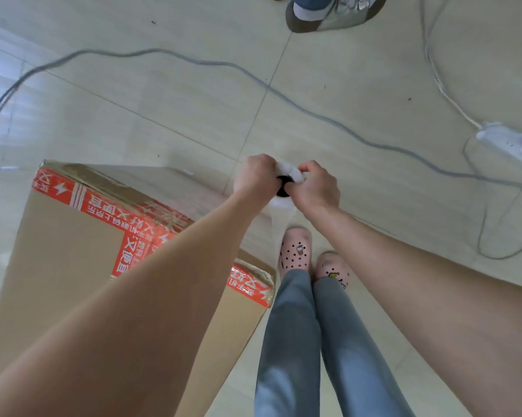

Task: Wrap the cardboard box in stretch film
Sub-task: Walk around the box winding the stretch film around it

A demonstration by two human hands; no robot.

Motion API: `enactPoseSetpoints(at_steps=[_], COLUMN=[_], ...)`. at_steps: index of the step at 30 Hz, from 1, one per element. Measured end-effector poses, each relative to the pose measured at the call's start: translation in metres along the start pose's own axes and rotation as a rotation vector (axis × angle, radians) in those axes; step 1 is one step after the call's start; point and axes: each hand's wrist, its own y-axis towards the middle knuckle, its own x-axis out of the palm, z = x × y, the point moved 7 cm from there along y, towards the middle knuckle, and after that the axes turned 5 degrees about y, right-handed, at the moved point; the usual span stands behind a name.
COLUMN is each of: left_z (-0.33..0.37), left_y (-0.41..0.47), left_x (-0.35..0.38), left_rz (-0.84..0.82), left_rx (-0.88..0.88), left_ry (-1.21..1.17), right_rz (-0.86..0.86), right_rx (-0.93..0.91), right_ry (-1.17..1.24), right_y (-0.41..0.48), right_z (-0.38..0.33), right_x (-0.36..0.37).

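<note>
brown box [67,254], red printed tape [109,206]

- Glossy pale beige floor tiles [163,94], light reflected at left.
- Long grey cable [313,111] snaking across them.
- White plastic power strip [506,139] at right.

The tiled floor [193,94] carries the cardboard box [58,251], cables [313,112] and a power strip [506,139].

Single head-worn wide-angle view, looking steeply down over outstretched forearms, close above the hands [286,183]; tiled floor [163,94] beyond
</note>
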Motion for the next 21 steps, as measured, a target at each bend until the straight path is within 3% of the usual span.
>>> enactPoseSetpoints(at_steps=[7,12,15,18,21], left_z=[-0.028,-0.068,-0.08,-0.077,-0.06], left_y=[0.003,0.003,-0.001,0.002,0.007], left_x=[-0.012,-0.015,-0.01,-0.012,-0.031], left_rz=[0.072,0.131,0.117,0.045,0.059], left_rx=[-0.076,-0.257,-0.343,-0.283,-0.108], left_ry=[-0.088,-0.375,-0.493,-0.426,-0.154], right_rz=[0.019,0.045,0.035,0.001,-0.001], right_rx=[-0.08,-0.139,-0.064,-0.028,-0.055], right_ry=[-0.078,0.029,0.089,0.087,0.037], right_y=[0.0,0.005,0.003,0.003,0.006], right_z=[-0.028,-0.048,-0.04,-0.036,-0.047], right_x=[0.013,0.03,0.039,0.044,0.041])
